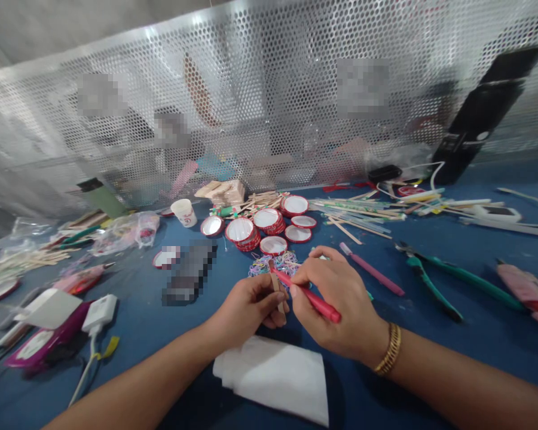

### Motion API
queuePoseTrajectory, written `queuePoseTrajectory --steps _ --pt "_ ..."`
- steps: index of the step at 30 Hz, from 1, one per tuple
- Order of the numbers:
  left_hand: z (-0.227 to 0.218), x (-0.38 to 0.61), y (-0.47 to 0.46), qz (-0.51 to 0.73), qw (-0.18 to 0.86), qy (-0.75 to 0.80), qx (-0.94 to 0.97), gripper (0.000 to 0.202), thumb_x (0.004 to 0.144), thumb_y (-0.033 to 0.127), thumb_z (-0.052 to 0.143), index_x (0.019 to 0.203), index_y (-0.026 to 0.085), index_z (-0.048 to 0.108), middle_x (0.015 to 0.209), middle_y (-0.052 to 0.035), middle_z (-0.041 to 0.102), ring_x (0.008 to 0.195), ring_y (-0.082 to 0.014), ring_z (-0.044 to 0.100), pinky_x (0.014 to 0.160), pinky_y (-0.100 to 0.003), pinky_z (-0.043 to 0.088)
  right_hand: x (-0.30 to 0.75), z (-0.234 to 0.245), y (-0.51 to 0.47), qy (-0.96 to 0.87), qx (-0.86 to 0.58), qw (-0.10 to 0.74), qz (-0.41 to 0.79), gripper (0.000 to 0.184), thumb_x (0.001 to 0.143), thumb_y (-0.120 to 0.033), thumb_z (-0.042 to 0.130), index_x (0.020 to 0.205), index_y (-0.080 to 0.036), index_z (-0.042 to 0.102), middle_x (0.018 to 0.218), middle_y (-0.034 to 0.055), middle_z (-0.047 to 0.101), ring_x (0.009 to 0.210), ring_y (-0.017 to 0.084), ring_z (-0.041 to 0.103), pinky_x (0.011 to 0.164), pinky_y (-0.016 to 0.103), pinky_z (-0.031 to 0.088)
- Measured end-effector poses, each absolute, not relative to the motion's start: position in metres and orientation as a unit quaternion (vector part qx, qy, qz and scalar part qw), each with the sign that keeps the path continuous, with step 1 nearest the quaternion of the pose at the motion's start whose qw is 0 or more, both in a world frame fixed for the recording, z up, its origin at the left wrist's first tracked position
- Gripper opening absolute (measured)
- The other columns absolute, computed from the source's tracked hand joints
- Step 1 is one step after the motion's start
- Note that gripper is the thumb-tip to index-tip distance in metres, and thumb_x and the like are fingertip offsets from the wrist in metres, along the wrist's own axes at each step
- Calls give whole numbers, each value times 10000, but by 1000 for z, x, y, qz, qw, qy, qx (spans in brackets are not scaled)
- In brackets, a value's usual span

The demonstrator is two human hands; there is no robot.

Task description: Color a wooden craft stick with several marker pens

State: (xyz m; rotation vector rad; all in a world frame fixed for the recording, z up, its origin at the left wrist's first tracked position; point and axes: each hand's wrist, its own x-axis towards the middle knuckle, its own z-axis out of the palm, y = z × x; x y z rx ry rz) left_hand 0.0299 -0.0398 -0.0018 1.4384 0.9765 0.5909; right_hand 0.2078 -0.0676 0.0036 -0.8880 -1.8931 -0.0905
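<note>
From the head view, my left hand [251,304] has its grip closed around a small wooden stick [277,292], held upright just above the blue desk [430,334]. My right hand [341,298] is closed on a red pen [311,297], its tip touching the stick. A pile of coloured rubber bands [273,263] lies just behind both hands, a folded white cloth [273,373] just below them, and green pliers [434,280] to the right.
</note>
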Motion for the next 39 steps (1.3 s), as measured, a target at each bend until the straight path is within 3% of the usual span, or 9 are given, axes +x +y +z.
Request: queuePoseTrajectory --steps 39 --pt "-1 31 -40 253 606 425 622 456 763 593 669 761 156 538 613 4 604 534 -94 581 516 -203 473 208 5 -66 -778 -389 492 -34 64 814 -147 514 777 -198 527 629 -23 566 577 139 509 861 437 432"
